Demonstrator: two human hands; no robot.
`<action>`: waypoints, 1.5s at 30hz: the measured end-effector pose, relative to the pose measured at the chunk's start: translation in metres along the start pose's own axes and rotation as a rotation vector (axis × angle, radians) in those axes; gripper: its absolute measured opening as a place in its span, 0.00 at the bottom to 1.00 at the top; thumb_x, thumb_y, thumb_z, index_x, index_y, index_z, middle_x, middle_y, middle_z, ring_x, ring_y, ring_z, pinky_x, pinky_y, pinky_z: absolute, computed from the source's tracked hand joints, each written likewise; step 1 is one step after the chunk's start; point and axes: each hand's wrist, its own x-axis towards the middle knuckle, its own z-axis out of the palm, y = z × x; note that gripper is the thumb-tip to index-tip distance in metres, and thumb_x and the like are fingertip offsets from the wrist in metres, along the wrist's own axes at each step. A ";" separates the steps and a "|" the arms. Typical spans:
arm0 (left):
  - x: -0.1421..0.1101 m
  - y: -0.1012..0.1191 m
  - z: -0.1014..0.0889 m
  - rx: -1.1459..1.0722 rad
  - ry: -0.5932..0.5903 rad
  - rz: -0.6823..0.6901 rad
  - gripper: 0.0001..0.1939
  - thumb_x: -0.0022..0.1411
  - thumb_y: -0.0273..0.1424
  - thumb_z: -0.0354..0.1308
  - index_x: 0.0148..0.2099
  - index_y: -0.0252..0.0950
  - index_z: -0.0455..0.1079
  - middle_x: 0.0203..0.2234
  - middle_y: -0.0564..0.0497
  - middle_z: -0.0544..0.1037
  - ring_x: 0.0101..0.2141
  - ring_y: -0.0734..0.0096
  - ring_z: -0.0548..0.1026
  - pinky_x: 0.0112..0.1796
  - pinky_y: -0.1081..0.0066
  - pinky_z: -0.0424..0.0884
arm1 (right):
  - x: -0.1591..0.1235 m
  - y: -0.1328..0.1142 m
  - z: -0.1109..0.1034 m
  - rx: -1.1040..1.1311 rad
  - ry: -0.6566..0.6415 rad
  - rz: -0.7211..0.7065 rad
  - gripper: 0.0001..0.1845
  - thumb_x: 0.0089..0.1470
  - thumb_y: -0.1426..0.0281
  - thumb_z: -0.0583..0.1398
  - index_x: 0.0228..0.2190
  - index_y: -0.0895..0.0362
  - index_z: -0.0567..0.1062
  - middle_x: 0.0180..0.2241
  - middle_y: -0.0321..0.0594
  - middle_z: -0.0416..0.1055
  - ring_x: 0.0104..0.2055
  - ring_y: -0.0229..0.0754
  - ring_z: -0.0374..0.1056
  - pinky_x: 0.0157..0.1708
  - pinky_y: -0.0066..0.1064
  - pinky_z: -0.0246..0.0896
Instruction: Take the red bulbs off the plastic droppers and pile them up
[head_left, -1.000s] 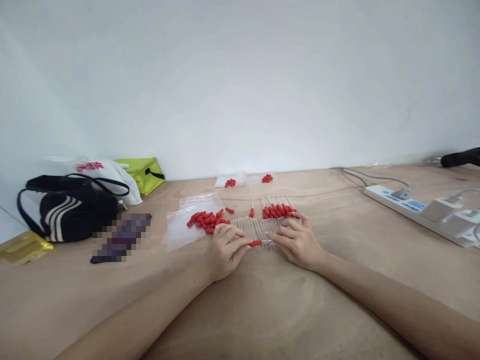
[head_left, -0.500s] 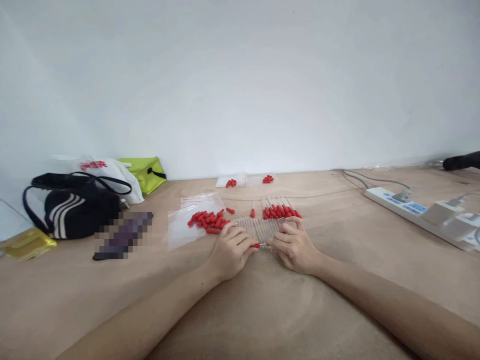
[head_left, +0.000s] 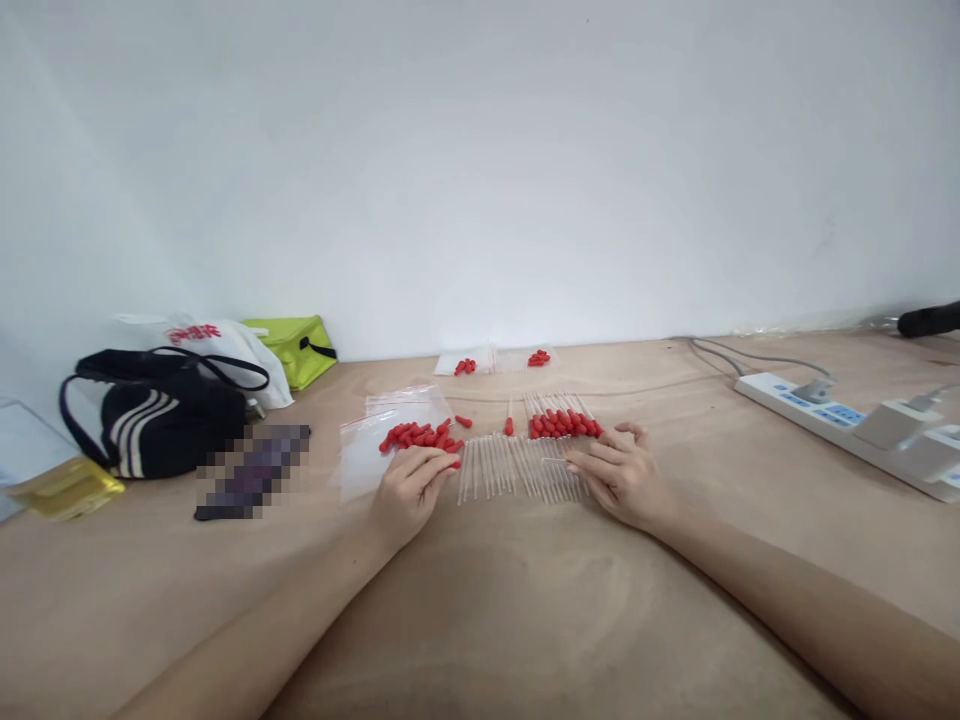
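My left hand pinches a red rubber dropper bulb at its fingertips, beside a pile of loose red bulbs. My right hand is closed on a thin glass dropper tube, whose free end points left. Between and below the hands lies a row of bare glass tubes, side by side. Behind them rests a group of tubes fitted with red bulbs, bulbs toward me. One more fitted dropper lies just left of that group.
Clear plastic zip bags lie under and beside the bulb pile. Two small bulb clusters lie on bags near the wall. To the left are a black bag, a green box-shaped bag and a blurred dark item; rightward, a power strip.
My hands have moved apart: the left went left with its red bulb, the right moved right, holding the glass tube. The row of bare tubes is now uncovered. The view has shifted slightly.
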 end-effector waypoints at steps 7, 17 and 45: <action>0.005 -0.019 -0.004 0.090 0.112 -0.211 0.13 0.60 0.28 0.45 0.44 0.35 0.68 0.34 0.46 0.69 0.36 0.68 0.70 0.39 0.68 0.68 | -0.004 0.007 0.000 0.006 -0.005 0.184 0.12 0.55 0.70 0.51 0.33 0.53 0.75 0.28 0.37 0.75 0.27 0.35 0.65 0.41 0.35 0.44; 0.007 -0.075 -0.015 0.127 -0.047 -0.752 0.21 0.51 0.41 0.51 0.45 0.36 0.65 0.32 0.51 0.75 0.31 0.68 0.70 0.28 0.72 0.65 | -0.003 0.004 -0.006 -0.198 -0.156 0.342 0.13 0.51 0.70 0.50 0.31 0.52 0.75 0.30 0.37 0.75 0.29 0.37 0.66 0.38 0.34 0.44; 0.056 -0.022 0.019 0.210 -0.304 -0.384 0.08 0.54 0.35 0.52 0.28 0.40 0.72 0.31 0.51 0.75 0.38 0.61 0.69 0.42 0.56 0.55 | -0.006 0.006 0.008 0.053 -0.282 0.306 0.14 0.54 0.73 0.49 0.35 0.51 0.73 0.35 0.36 0.74 0.38 0.41 0.65 0.38 0.36 0.47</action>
